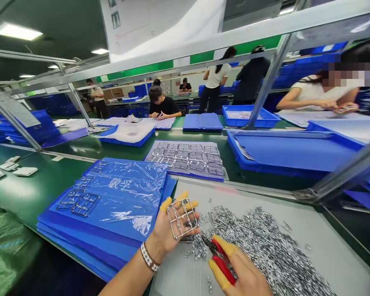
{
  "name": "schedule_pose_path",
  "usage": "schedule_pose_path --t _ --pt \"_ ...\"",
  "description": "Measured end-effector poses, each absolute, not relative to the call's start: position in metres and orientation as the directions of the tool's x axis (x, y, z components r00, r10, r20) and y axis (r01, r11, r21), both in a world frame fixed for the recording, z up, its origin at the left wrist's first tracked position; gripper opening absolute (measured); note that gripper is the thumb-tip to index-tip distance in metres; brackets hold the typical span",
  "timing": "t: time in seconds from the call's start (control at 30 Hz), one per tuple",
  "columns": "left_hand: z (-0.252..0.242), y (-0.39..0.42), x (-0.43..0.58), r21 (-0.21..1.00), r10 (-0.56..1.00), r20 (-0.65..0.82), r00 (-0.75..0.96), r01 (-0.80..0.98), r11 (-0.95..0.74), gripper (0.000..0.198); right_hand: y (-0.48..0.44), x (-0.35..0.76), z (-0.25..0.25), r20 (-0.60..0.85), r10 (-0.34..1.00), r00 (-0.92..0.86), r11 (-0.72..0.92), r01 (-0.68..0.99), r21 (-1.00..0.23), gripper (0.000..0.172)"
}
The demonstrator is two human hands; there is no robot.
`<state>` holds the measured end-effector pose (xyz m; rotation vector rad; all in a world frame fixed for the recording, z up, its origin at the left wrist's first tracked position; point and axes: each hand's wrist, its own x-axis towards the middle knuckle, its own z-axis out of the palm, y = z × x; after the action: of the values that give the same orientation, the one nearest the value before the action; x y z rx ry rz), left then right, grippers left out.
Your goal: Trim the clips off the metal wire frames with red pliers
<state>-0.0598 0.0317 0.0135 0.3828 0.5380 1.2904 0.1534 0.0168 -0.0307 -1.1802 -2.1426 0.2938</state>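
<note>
The left hand (pixel 172 230) pinches a wire-like metal frame (pixel 182 218); the right hand (pixel 242 271) pinches red-handled cutters (pixel 223 261) over loose metal pieces (pixel 265 250).

One left hand (pixel 169 230) and one right hand (pixel 242 267) are seen, with five yellow fingertip covers (pixel 222 246) counted on them. One pair of pliers (pixel 223 267) and one metal frame (pixel 182 218) are held; two more frames (pixel 77 201) are counted on the blue sheets (pixel 126 197).
</note>
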Motion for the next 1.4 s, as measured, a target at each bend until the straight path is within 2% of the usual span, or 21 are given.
schedule_pose_path --t 0.13,0.3,0.5,0.7,0.87,1.0,1.13,1.27,1.4 --pt "-0.011 0.034 -0.037 0.542 0.957 -0.216 0.191 -0.792 0.281 0.054 0.019 0.137 -0.01 0.44 0.808 -0.392 0.563 0.734 -0.38 0.03" --pt "-0.024 0.031 -0.025 0.546 0.961 -0.22 0.168 -0.795 0.264 0.055 0.025 0.119 0.002 0.283 0.862 -0.421 0.495 0.821 -0.285 0.025" --pt "-0.03 0.03 -0.024 0.598 0.964 -0.204 0.172 -0.757 0.262 0.059 0.03 0.11 0.008 0.172 0.887 -0.428 0.461 0.84 -0.287 0.022" --pt "-0.034 0.028 -0.026 0.636 0.97 -0.19 0.151 -0.734 0.239 0.059 0.029 0.11 0.012 0.159 0.877 -0.453 0.48 0.824 -0.302 0.021" --pt "-0.035 0.026 -0.025 0.689 0.969 -0.21 0.126 -0.684 0.239 0.057 0.026 0.111 0.016 0.188 0.875 -0.446 0.477 0.861 -0.175 0.016" --pt "-0.035 0.025 -0.025 0.706 0.971 -0.202 0.125 -0.668 0.233 0.06 0.025 0.109 0.019 0.165 0.874 -0.458 0.478 0.87 -0.118 0.014" --pt "-0.033 0.025 -0.025 0.68 0.964 -0.223 0.146 -0.685 0.261 0.057 0.023 0.111 0.019 0.196 0.875 -0.442 0.464 0.882 -0.084 0.016" --pt "-0.027 0.025 -0.025 0.588 0.947 -0.261 0.189 -0.746 0.312 0.053 0.025 0.122 0.015 0.241 0.874 -0.422 0.457 0.882 -0.113 0.017" --pt "-0.02 0.025 -0.026 0.529 0.942 -0.242 0.231 -0.782 0.328 0.052 0.031 0.129 0.012 0.199 0.909 -0.365 0.394 0.91 -0.131 0.015"
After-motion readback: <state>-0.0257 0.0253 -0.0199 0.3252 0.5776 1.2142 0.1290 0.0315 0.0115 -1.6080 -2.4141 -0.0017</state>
